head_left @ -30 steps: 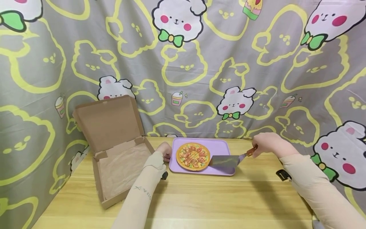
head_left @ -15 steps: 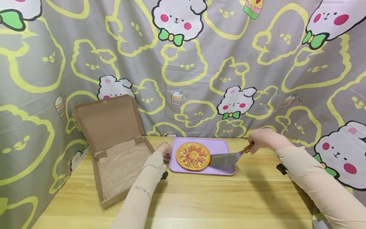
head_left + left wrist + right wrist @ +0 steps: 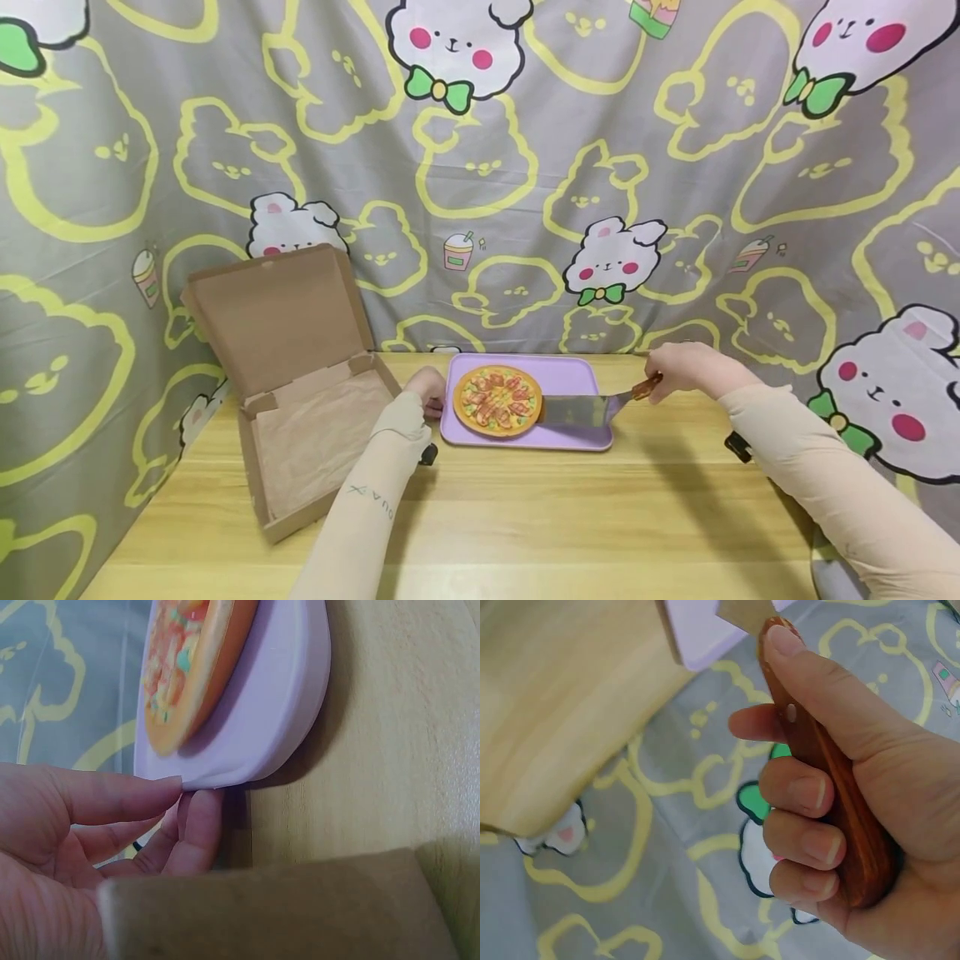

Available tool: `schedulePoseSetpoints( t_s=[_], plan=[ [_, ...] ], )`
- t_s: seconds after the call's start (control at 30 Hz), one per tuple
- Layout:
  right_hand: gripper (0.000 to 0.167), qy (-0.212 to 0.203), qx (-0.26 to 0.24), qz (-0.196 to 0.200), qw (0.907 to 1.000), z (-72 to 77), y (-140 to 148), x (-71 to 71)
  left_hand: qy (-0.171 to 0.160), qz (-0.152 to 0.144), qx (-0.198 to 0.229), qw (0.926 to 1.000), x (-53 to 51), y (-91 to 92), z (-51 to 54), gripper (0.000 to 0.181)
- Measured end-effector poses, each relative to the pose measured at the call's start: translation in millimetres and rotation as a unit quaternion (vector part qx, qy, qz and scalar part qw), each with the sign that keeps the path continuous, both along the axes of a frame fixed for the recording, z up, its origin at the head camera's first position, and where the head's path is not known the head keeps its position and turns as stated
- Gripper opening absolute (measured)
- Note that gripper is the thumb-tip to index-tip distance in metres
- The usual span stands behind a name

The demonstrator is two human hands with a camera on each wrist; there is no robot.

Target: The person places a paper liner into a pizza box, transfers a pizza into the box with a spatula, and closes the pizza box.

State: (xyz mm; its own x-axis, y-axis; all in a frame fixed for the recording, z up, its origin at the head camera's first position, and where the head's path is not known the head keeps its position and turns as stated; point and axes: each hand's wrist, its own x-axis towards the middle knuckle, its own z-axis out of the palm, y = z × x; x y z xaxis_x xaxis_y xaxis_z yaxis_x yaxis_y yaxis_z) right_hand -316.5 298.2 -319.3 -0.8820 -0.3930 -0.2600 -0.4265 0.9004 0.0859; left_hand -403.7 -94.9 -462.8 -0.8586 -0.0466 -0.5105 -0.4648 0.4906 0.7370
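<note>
Holding the spatula (image 3: 592,410) by its wooden handle (image 3: 847,799), our right hand (image 3: 686,368) keeps its fingers wrapped round the wood. We note the blade (image 3: 570,411) over the right part of the purple tray (image 3: 562,370), its tip at the pizza's (image 3: 497,402) right edge; we cannot tell whether it reaches underneath. Pizza lies on the tray's left half. Our left hand (image 3: 426,390), well apart from the right, pinches the tray's left rim. Open box (image 3: 322,442) at left.

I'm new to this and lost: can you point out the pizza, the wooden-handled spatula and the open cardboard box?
Pizza (image 3: 497,401): head view, middle of its topping.
Wooden-handled spatula (image 3: 574,410): head view, on its metal blade.
Open cardboard box (image 3: 282,323): head view, inner face of its raised lid.
</note>
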Motion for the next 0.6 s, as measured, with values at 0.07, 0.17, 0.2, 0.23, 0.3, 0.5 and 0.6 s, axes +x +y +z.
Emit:
schedulePoseSetpoints(
  t_s=[0.07,0.17,0.2,0.23,0.3,0.5,0.6],
  plan=[
    [0.025,-0.005,-0.015,-0.004,0.9999,-8.4,0,0.3,0.002,-0.008,0.007,0.9999,7.0,-1.9,6.7,0.025],
    [0.024,-0.005,-0.044,0.006,0.999,-21.5,2,1.4,0.001,-0.011,0.015,0.9998,8.4,-4.3,8.3,0.021],
    [0.024,-0.005,-0.055,0.01,0.9984,-25.5,3,1.8,0.001,-0.012,0.018,0.9998,6.6,-5.1,7.7,0.02],
    [0.024,-0.001,-0.062,0.016,0.9979,-29.3,4,2.2,0.003,-0.011,0.021,0.9997,4.7,-6.2,6.3,0.021],
    [0.027,0.01,-0.073,0.029,0.9969,-35.7,5,2.7,0.001,-0.008,0.024,0.9997,4.1,-7.0,7.0,0.021],
    [0.033,0.057,-0.071,0.071,0.9933,-48.8,8,2.6,0.008,0.002,0.046,0.9989,1.9,-8.6,0.9,0.024],
    [0.033,0.072,-0.075,0.08,0.9914,-55.0,8,2.4,0.015,-0.002,0.053,0.9985,2.7,-9.8,-0.4,0.028]
  ],
)
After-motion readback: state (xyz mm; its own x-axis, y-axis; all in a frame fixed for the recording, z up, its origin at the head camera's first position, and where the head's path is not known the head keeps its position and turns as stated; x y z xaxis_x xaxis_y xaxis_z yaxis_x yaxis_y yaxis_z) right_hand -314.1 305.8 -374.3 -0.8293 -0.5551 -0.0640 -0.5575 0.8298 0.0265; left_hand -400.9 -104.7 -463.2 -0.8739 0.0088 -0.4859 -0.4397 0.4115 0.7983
